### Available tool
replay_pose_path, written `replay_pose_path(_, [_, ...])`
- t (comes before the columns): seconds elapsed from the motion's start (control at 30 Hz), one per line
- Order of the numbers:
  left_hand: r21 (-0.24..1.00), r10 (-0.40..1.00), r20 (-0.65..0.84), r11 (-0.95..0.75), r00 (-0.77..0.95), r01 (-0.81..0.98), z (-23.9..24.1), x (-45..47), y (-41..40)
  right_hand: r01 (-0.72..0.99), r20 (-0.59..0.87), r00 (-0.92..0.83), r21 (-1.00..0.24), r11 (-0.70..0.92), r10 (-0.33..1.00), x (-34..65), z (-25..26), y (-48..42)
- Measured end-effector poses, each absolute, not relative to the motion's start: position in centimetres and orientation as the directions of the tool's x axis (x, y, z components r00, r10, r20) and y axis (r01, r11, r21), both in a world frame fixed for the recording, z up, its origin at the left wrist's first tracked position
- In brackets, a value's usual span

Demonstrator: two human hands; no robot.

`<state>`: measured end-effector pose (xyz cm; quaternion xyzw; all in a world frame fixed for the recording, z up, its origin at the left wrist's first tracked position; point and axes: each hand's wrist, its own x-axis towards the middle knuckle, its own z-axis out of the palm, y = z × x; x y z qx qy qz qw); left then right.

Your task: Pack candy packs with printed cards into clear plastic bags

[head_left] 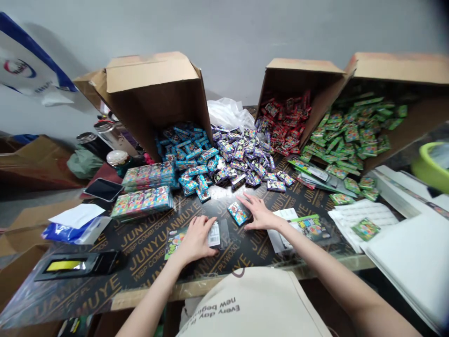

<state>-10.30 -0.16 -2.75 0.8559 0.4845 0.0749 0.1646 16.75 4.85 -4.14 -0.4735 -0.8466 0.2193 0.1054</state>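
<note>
My left hand (199,239) lies over a clear plastic packet (223,234) with a green printed card (174,239) and a white barcode label inside. Its thumb and fingers are apart, resting on the packet. My right hand (260,213) is spread open at the right side of a small blue candy box (237,214), which lies flat on the black board. The fingers reach past the box's upper and lower right corners; I cannot tell whether they touch it. Under my right forearm are more green-carded packets (312,225) and a white paper (280,231).
Cartons on their sides spill blue boxes (191,145), red boxes (286,119) and green boxes (351,131). Purple boxes (245,152) are heaped between. Stacked filled packs (143,202), a phone (103,189) and a black tray (77,265) stand left. White sheets (414,252) lie right.
</note>
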Motion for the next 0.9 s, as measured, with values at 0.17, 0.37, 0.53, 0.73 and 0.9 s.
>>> replay_pose_path(0.17, [0.405,0.884,-0.049,-0.409,0.466,0.818,-2.7,-9.6,-0.1,0.554,0.008,-0.695,-0.631,0.543,0.719,16.6,-5.6,6.5])
replay_pose_path(0.37, [0.338,0.945,-0.04,-0.293,0.325,0.894,-3.1,-9.7,0.3,0.441,0.251,-0.616,-0.675,0.591,0.747,15.1,-4.0,5.5])
replay_pose_path(0.53, [0.406,0.916,0.024,-0.375,0.4,0.834,-2.7,-8.5,0.8,0.602,0.196,-0.601,-0.528,0.6,0.775,14.0,-1.5,2.8])
replay_pose_path(0.73, [0.456,0.883,0.067,-0.441,0.464,0.773,-2.3,-7.3,1.1,0.526,0.131,-0.676,-0.603,0.599,0.725,14.4,-1.5,2.4])
replay_pose_path(0.9, [0.483,0.881,0.098,-0.449,0.463,0.752,-2.4,-6.9,1.2,0.503,0.219,-0.571,-0.668,0.548,0.791,14.3,-2.0,1.9])
